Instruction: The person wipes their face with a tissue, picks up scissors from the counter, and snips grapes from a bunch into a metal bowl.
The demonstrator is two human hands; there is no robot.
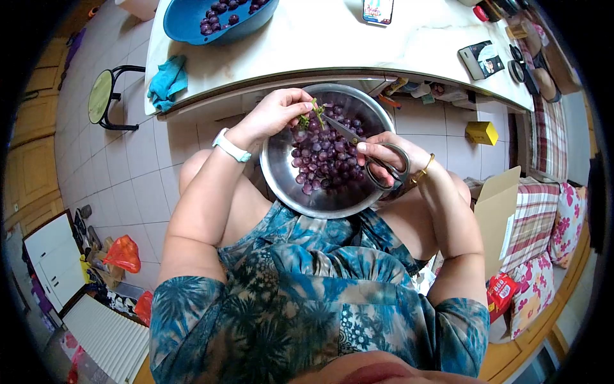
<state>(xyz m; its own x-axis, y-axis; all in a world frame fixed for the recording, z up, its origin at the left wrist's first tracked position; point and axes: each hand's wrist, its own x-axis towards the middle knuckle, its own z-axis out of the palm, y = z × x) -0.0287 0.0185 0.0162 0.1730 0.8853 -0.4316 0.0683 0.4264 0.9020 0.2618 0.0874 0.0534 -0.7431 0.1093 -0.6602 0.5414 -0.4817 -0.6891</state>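
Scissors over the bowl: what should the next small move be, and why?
Probably a snip at the green stem: the left hand holds it above the grapes in the bowl, while the right hand points the scissors close to it.

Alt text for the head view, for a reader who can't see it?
A person's left hand holds a green stem over a metal bowl of purple grapes, while the right hand holds scissors pointed toward it. Ahead, a blue basin with more grapes sits on a pale tabletop.
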